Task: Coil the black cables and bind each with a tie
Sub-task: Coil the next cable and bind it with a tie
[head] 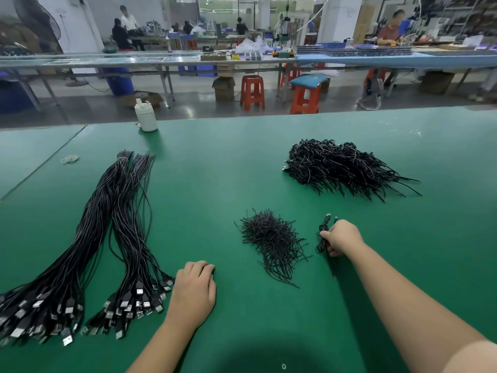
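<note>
Green surface (pixel 242 162), carrying all work items. Far to the left of the left hand (pixel 195 289) lie two long bundles of uncoiled black cables (pixel 107 238), plug ends nearest the person and just beside that hand. Well beyond the right hand (pixel 341 236), a heap of finished coils (pixel 344 168). Between the two hands, a loose pile of ties (pixel 271 243). The right hand is clamped on a small coiled cable (pixel 322 238), its connector ends poking out past the fingers; whether a tie is already on it cannot be told. The left hand rests knuckles-up on the surface, fingers curled under, holding nothing visible. Far beyond the left hand stands a white bottle (pixel 146 115). Risk, as judged: if the grip loosens before a tie is on and twisted, the springy coil would unwind; pulling one tie from the tangled pile could drag several along.
</note>
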